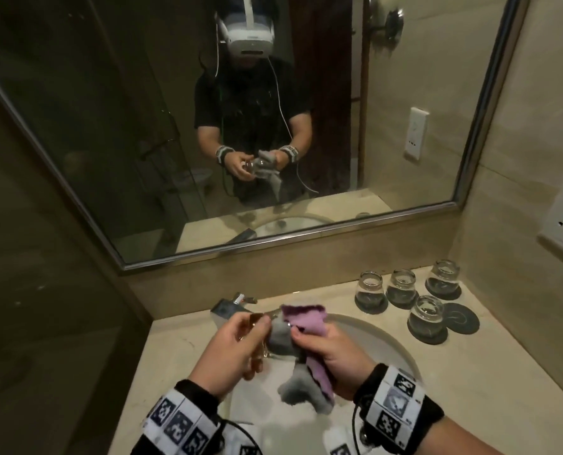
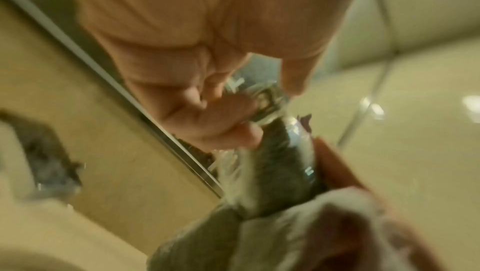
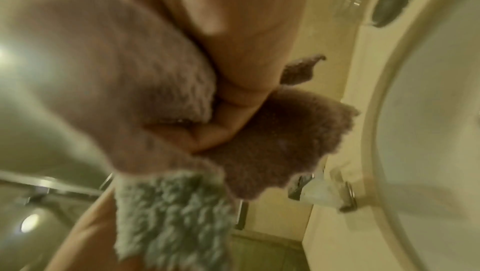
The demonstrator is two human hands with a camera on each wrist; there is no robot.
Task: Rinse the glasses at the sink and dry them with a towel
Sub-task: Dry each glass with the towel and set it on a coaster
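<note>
Over the sink (image 1: 365,326), the left hand (image 1: 227,349) has its grip closed around 1 glass (image 1: 257,326); the right hand (image 1: 326,353) grips 1 towel (image 1: 76,326) pushed into it. 4 glasses (image 1: 401,285) stand on coasters (image 1: 462,320) at the tabletop's (image 1: 490,372) far right corner.

Glasses: five. One (image 1: 260,336) is held at the towel; four stand on the counter (image 1: 371,287) (image 1: 403,283) (image 1: 443,274) (image 1: 427,315). Dark coasters: five, one (image 1: 462,319) unoccupied. Towel (image 1: 301,326): one.

Head looks down; wrists close on towel (image 1: 301,326).
</note>
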